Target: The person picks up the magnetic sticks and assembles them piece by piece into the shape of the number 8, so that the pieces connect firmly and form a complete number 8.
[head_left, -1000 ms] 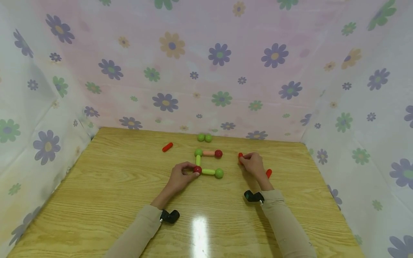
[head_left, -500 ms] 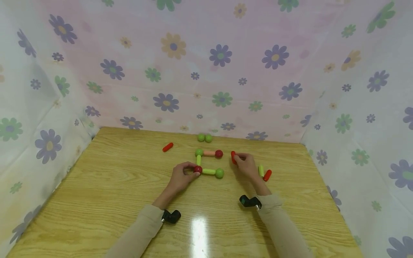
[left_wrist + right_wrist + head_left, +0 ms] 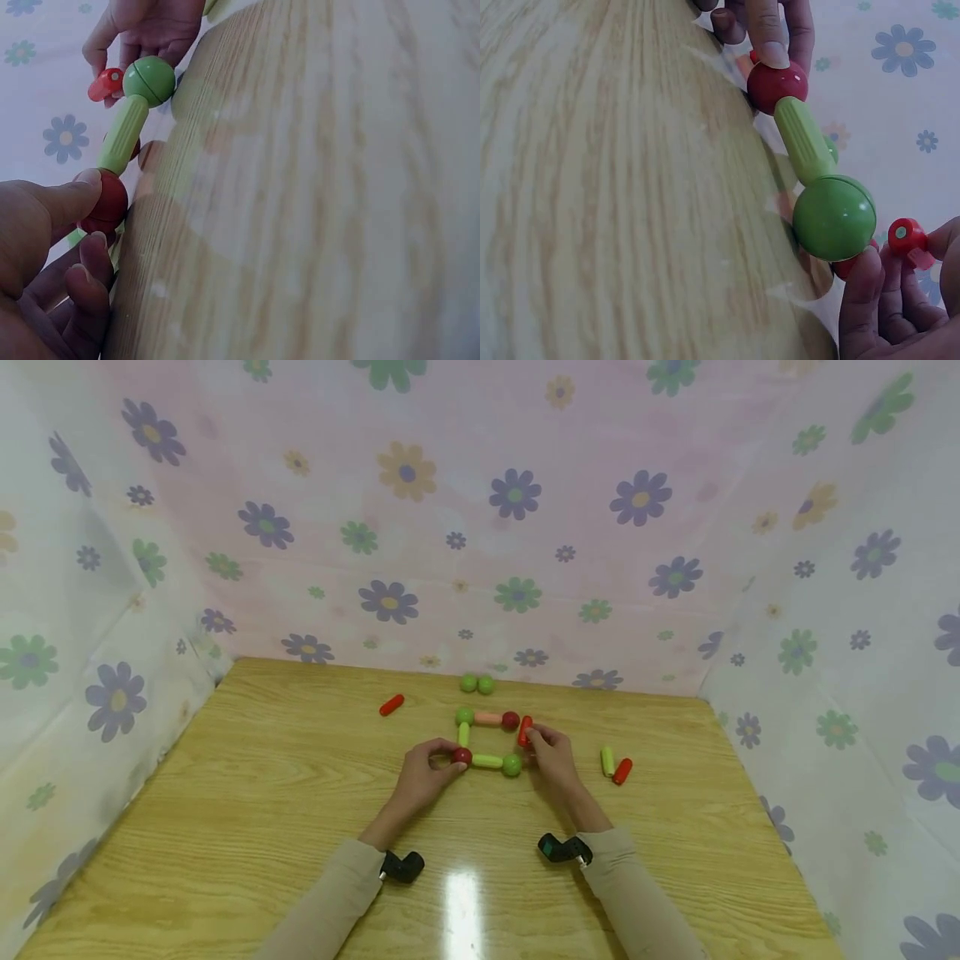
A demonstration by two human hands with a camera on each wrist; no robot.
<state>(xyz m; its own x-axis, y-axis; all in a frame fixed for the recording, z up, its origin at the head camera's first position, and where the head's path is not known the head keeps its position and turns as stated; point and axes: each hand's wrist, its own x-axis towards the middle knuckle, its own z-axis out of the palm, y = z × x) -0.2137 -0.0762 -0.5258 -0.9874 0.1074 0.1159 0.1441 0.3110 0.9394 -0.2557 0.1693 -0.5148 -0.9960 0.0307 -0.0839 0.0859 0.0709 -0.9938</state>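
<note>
A flat C-shaped figure of toy rods and balls lies on the wooden table, its gap facing right. My left hand [image 3: 426, 781] pinches the dark red ball [image 3: 462, 757] at its near left corner between thumb and fingers. From there a yellow-green rod [image 3: 487, 762] runs to a green ball [image 3: 512, 766]; another yellow-green rod [image 3: 463, 736] leads to the far green ball [image 3: 464, 717], then a peach rod [image 3: 488, 719] and a second dark red ball [image 3: 510, 721]. My right hand [image 3: 555, 762] pinches a red rod [image 3: 524, 731], its silvery end visible in the right wrist view, beside the gap.
To the right lie a loose yellow-green rod [image 3: 607, 762] and a red rod [image 3: 622, 771] side by side. Another red rod [image 3: 392, 705] lies far left. Two green balls [image 3: 477, 684] touch near the back edge, before a flowered curtain [image 3: 480, 527].
My right hand has brought the red rod leftward from the right side to the figure's gap, uncovering the loose yellow-green rod. The left hand stays on the dark red ball.
</note>
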